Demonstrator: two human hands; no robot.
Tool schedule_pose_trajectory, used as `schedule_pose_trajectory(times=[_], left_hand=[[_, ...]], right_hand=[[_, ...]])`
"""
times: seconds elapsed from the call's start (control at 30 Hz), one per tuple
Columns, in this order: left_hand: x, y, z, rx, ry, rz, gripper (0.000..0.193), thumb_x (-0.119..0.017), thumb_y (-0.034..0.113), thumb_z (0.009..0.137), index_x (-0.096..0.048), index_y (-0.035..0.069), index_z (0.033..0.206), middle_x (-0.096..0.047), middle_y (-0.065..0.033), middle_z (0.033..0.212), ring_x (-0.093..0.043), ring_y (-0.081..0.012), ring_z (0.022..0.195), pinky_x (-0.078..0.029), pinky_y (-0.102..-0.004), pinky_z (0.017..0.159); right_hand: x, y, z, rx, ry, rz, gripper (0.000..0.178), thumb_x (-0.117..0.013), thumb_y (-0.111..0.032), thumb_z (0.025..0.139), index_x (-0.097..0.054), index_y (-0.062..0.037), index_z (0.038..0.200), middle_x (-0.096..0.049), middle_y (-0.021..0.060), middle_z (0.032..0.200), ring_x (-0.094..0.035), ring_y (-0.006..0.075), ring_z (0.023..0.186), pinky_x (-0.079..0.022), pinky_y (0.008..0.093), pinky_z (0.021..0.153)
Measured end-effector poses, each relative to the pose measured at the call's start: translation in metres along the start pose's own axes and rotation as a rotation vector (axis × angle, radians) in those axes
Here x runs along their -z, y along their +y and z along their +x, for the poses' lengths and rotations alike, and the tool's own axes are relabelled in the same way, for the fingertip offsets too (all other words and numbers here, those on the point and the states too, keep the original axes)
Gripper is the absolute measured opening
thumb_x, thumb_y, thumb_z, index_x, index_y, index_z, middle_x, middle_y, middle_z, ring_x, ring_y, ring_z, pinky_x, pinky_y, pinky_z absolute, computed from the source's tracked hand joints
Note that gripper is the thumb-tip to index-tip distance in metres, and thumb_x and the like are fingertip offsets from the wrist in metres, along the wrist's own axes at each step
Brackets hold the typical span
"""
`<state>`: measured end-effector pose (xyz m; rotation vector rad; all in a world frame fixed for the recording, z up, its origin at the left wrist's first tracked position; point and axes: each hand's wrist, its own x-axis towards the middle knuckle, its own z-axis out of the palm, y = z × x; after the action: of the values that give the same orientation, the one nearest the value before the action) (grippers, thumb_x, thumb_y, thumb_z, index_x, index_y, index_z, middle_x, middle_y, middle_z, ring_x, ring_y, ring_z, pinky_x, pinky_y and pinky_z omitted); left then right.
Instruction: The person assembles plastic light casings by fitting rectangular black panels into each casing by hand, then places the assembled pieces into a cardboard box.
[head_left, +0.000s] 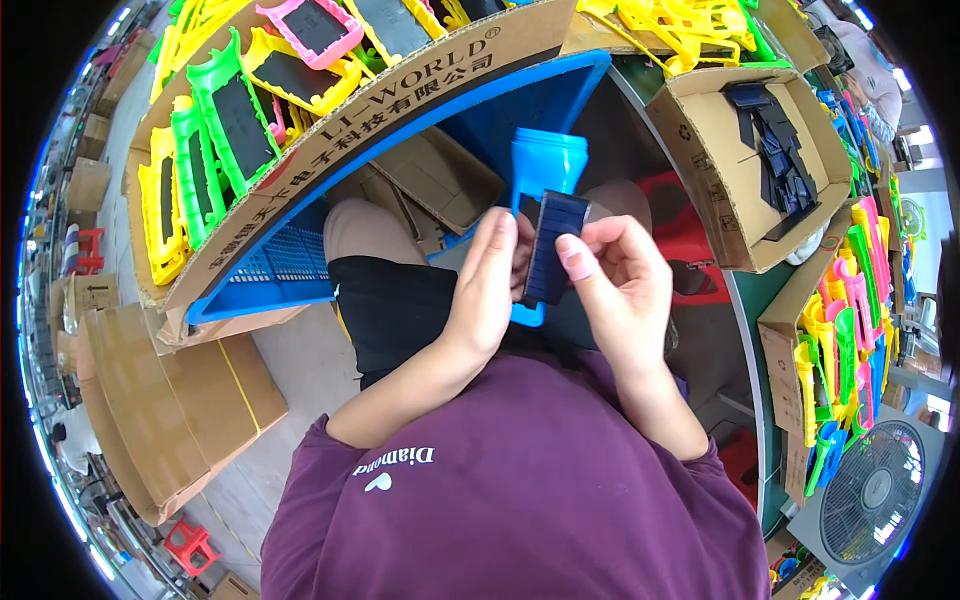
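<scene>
Over my lap, my left hand (pixel 487 290) is closed around a blue plastic housing (pixel 549 160), shaped like a flashlight body with a round threaded head at its far end. A small dark solar panel (pixel 552 255) with thin lines across it lies against the housing's flat side. My right hand (pixel 630 290) pinches the panel's right edge, thumb on its face and fingers curled behind. Its left edge lies close to my left fingers, whose tips are mostly hidden behind the panel. Whether the panel is seated in the housing I cannot tell.
A long carton (pixel 540 50) of yellow, green and pink housings rests over a blue crate (pixel 480 110) ahead. At the right, an open carton (pixel 690 140) holds dark panels, and another carton (pixel 784 400) holds coloured housings. A fan (pixel 875 490) and a brown box (pixel 180 400) stand nearby.
</scene>
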<state>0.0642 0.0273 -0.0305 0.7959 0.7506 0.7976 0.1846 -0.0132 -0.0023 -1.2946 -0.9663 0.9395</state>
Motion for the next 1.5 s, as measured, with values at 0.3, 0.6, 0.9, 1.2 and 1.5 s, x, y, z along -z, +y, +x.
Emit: schedule_pose_trajectory(times=[0.3,0.6,0.9,1.2,1.5], left_hand=[[-0.008,-0.006,0.002,-0.301,0.038,0.229,0.023,-0.034,0.026,0.093,-0.040,0.004,0.097,-0.048,-0.0031,0.086,-0.045,-0.0065,0.078,-0.039,-0.0205,0.069],[0.003,-0.006,0.002,-0.262,-0.118,0.189,0.024,-0.041,0.024,0.091,-0.042,0.002,0.102,-0.052,-0.0044,0.094,-0.049,-0.0070,0.087,-0.039,-0.0211,0.077],[0.005,0.010,0.001,-0.136,-0.118,0.185,0.024,-0.059,0.008,0.081,-0.047,0.000,0.100,-0.057,-0.0061,0.092,-0.055,-0.0095,0.085,-0.044,-0.0226,0.076],[0.001,0.011,-0.001,-0.206,0.032,0.321,0.019,-0.058,0.006,0.081,-0.048,-0.001,0.096,-0.058,-0.0062,0.089,-0.056,-0.0092,0.081,-0.045,-0.0221,0.072],[0.013,0.024,0.013,-0.171,0.116,0.055,0.023,-0.061,0.013,0.080,-0.051,-0.002,0.094,-0.059,-0.0072,0.083,-0.057,-0.0082,0.071,-0.047,-0.0194,0.063]], right_hand=[[-0.004,0.006,0.003,-0.034,-0.012,-0.055,0.014,-0.064,-0.009,0.077,-0.054,0.0005,0.078,-0.057,0.0018,0.069,-0.053,0.0047,0.064,-0.043,0.0181,0.059],[0.006,0.000,0.017,-0.079,-0.152,0.152,0.031,-0.062,-0.009,0.078,-0.047,0.0004,0.103,-0.054,0.0045,0.090,-0.052,0.0081,0.083,-0.042,0.0228,0.077],[0.005,0.004,0.021,-0.043,-0.239,0.190,0.021,-0.062,-0.007,0.077,-0.048,-0.0041,0.092,-0.049,-0.0019,0.082,-0.046,0.0032,0.073,-0.041,0.0184,0.066],[-0.002,0.009,0.024,-0.038,-0.177,0.174,0.017,-0.062,-0.006,0.077,-0.050,-0.0025,0.088,-0.050,-0.0017,0.076,-0.045,0.0020,0.067,-0.038,0.0165,0.060],[-0.001,0.018,0.027,-0.198,-0.398,0.239,0.035,-0.060,-0.016,0.081,-0.044,0.0001,0.107,-0.054,0.0034,0.087,-0.052,0.0089,0.082,-0.045,0.0228,0.071]])
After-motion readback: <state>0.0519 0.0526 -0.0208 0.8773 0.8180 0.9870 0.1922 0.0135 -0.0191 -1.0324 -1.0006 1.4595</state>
